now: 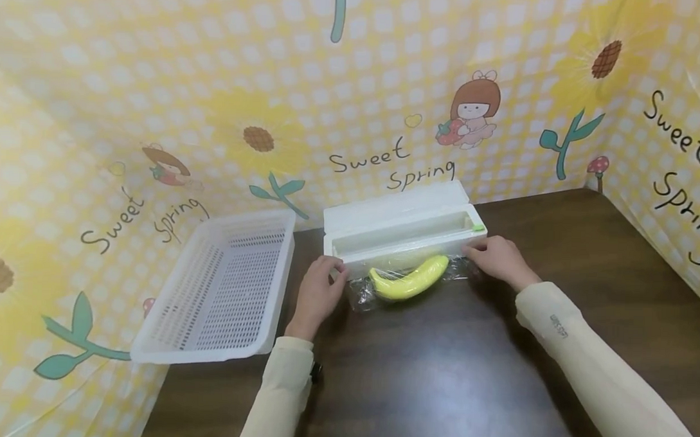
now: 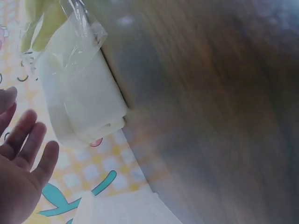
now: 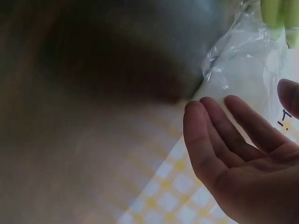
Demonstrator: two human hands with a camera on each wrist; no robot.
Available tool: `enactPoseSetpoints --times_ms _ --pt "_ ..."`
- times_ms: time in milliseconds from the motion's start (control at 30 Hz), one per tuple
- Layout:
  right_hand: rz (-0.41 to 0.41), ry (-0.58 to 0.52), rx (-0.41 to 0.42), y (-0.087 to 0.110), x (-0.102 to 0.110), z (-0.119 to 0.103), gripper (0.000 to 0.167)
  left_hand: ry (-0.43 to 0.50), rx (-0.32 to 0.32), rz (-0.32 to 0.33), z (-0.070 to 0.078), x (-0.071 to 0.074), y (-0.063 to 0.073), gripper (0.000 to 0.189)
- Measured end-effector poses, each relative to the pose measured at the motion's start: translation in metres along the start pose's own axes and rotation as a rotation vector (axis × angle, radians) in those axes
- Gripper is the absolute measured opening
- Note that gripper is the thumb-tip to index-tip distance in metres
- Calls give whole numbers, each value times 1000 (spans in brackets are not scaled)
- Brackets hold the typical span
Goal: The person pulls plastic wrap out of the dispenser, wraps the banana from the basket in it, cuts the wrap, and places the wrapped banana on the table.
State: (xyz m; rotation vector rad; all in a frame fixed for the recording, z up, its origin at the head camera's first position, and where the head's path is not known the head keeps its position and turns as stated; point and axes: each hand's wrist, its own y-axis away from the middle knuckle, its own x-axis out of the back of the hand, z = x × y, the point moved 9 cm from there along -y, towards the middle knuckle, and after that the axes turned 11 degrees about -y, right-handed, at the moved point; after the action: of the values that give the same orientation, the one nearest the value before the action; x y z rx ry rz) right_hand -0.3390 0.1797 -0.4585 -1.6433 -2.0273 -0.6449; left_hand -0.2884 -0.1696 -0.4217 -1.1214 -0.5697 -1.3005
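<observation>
A yellow banana (image 1: 410, 282), with clear plastic film (image 1: 363, 297) around and beside it, lies in front of a long white box (image 1: 396, 208). Raised at the back, the box's lid leaves a trough visible. My left hand (image 1: 317, 296) is at the box's front left corner, its thumb and forefinger close together. At the opposite corner is my right hand (image 1: 501, 261), forefinger and thumb bent near the film's end. In the wrist views the other fingers of the left hand (image 2: 21, 168) and right hand (image 3: 252, 163) are loosely spread. Whether either fingertip pair pinches film is unclear.
A white slotted plastic basket (image 1: 236, 317) stands left of the left hand. A small green piece (image 1: 477, 228) sits on the box's right end. Behind the dark wooden table (image 1: 437, 376) hangs a yellow checked cloth (image 1: 378, 84).
</observation>
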Motion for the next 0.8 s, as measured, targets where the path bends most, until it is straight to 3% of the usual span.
enactPoseSetpoints --times_ms 233,367,467,600,700,800 --pt "116 -32 64 -1 2 -7 36 34 -102 -21 12 6 9 8" --pt "122 -54 104 2 -2 -17 31 32 -164 -15 18 15 16 8" --pt "159 -10 142 9 -3 -28 27 21 -210 -17 23 20 21 8" --pt "192 129 324 21 -14 -63 18 10 -265 -10 31 24 28 11" --pt "101 245 531 31 -38 -96 24 8 -288 -3 34 27 32 11" --pt "-5 364 647 35 -59 -110 32 1 -294 2 35 28 33 10"
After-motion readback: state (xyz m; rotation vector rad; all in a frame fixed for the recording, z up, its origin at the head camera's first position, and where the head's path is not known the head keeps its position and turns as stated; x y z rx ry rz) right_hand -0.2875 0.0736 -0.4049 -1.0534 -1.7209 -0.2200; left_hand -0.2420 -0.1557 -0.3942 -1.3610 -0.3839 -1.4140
